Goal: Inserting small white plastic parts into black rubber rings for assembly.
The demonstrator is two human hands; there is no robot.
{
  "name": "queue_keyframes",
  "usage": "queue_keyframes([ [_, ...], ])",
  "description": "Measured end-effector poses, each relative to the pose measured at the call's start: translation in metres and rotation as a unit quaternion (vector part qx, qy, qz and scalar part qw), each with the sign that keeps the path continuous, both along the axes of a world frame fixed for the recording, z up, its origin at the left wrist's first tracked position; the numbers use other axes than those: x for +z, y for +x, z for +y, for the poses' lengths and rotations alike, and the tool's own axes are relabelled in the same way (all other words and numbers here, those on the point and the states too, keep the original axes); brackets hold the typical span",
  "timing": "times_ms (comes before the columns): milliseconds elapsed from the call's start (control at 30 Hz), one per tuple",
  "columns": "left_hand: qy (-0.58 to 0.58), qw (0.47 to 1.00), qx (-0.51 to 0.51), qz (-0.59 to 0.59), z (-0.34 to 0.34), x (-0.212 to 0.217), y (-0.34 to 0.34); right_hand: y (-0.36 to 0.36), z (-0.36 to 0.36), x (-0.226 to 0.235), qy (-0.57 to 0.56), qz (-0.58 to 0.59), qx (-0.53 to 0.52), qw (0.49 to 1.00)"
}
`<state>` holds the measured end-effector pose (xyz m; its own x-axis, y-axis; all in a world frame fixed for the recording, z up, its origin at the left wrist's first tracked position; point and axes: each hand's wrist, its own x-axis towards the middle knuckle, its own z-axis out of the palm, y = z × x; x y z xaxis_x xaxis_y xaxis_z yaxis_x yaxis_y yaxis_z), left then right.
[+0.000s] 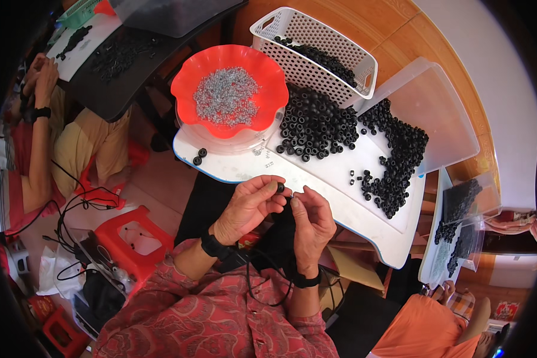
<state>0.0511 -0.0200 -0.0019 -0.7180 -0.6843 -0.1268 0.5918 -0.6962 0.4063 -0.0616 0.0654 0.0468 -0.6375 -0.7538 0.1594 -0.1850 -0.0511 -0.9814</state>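
Observation:
In front of my chest, above the near edge of the white table point(221, 164), my two hands nearly meet. My left hand point(247, 209) pinches a small round black part point(280, 187) between thumb and fingers. My right hand point(312, 227) is closed in a pinch beside it, its fingertips close to that part; what they hold is too small to make out. A heap of ring-like black parts point(316, 125) lies on the table beyond my hands. A wavy-rimmed red bowl point(185, 68) holds many tiny clear and silvery pieces point(227, 98).
A white perforated basket point(340, 56) with more black parts stands behind the heap. More black parts spill from a tipped clear bin point(441, 113) at the right. Red stools point(116, 232) and cables are at lower left. Other people sit at the left and at the lower right point(426, 328).

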Motion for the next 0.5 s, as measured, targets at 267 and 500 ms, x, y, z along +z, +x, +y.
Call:
queue_keyframes([
  [267,-0.038,0.998,0.016,-0.053,0.0017,0.0028,0.0028,0.0021,-0.0039,-0.0026,-0.007,0.034,0.010,0.999],
  [500,-0.104,0.984,0.030,-0.138,0.0048,0.0075,0.0048,0.0012,-0.0042,-0.0033,0.031,0.083,0.015,0.996],
])
